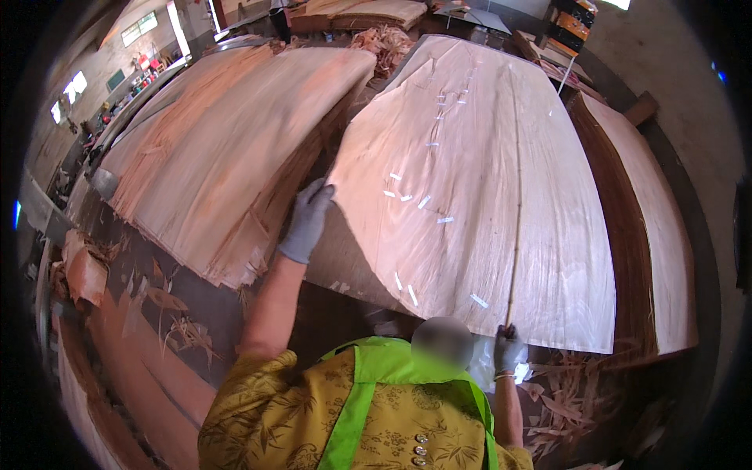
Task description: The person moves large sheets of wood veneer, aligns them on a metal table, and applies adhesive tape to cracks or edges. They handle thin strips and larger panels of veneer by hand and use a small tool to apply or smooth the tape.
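A large sheet of wood veneer [470,176] with several short strips of white tape [445,220] lies before me on a stack. My left hand [309,217], in a grey glove, pinches the sheet's curved left edge between thumb and fingers. A long thin stick [517,205], jointed like bamboo, lies lengthwise over the veneer. Its near end is in my right hand [507,349], gloved with dark fingers, just beyond the sheet's near edge. Under the lifted left edge a darker sheet [346,252] shows.
A thick stack of reddish veneer [200,164] with frayed edges stands at left. Dark and pale veneer sheets [664,235] lie at right. Veneer scraps [564,393] litter the floor at lower right, and more scraps [191,338] lie at lower left. A person [280,20] stands far off.
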`<state>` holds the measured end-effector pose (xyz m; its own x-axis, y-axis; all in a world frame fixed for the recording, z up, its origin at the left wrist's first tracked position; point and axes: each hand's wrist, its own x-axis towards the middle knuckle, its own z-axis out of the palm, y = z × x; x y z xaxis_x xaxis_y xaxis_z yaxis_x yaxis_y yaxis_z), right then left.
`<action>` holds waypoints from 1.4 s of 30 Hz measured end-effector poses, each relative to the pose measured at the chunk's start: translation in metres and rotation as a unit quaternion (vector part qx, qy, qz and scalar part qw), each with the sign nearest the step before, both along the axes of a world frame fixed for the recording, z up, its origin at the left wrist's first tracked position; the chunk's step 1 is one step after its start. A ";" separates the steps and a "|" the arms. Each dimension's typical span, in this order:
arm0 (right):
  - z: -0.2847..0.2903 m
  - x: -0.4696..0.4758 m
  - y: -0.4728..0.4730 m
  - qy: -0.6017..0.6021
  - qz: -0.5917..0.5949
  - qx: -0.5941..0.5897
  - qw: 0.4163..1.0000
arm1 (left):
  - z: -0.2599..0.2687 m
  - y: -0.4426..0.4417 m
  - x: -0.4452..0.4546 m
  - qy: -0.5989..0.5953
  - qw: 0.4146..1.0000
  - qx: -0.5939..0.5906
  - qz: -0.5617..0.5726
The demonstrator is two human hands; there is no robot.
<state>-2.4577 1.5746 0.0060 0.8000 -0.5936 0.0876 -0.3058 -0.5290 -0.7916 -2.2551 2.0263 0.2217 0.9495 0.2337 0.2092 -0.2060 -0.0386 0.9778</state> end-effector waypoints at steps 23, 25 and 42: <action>-0.204 0.025 0.182 0.061 0.367 0.220 0.902 | -0.146 -0.418 -0.022 -0.080 0.696 0.535 -0.472; -0.160 0.003 0.211 0.176 0.402 0.267 0.858 | -0.199 -0.376 -0.023 -0.018 0.678 0.571 -0.462; -0.051 0.024 0.203 0.138 0.473 0.324 0.808 | -0.151 -0.272 -0.071 -0.024 0.655 0.554 -0.514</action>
